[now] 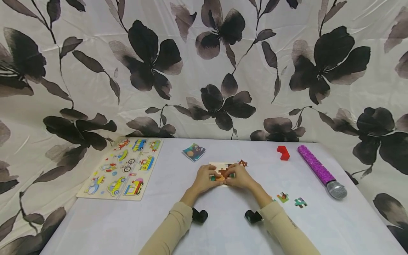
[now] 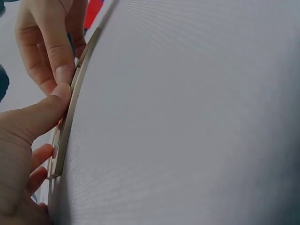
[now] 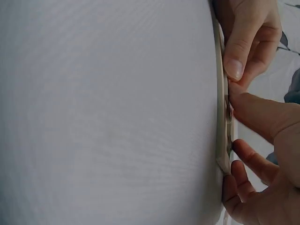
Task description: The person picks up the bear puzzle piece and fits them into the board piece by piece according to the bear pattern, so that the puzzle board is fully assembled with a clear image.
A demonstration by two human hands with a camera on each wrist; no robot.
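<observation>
- The puzzle tray (image 1: 216, 163) lies on the desk (image 1: 172, 212), under the fingers of our left hand (image 1: 204, 177) and right hand (image 1: 241, 176).
- Our 2 thumbs meet at its near edge; we cannot tell whether the bent fingers grip anything.

Table (image 1: 223, 230): white cloth, matt, smooth. Puzzle board (image 1: 141, 173), far L corner: flat printed wood, pale. Tray (image 3: 220, 117), mid-table: plain wood rim, smooth. Mic (image 1: 322, 171) nr R edge: rough purple glitter grip, metal-look head. Backdrop (image 1: 191, 78): printed cloth (creased, slight sheen). Sleeves (image 1: 165, 233): matt beige cloth.
</observation>
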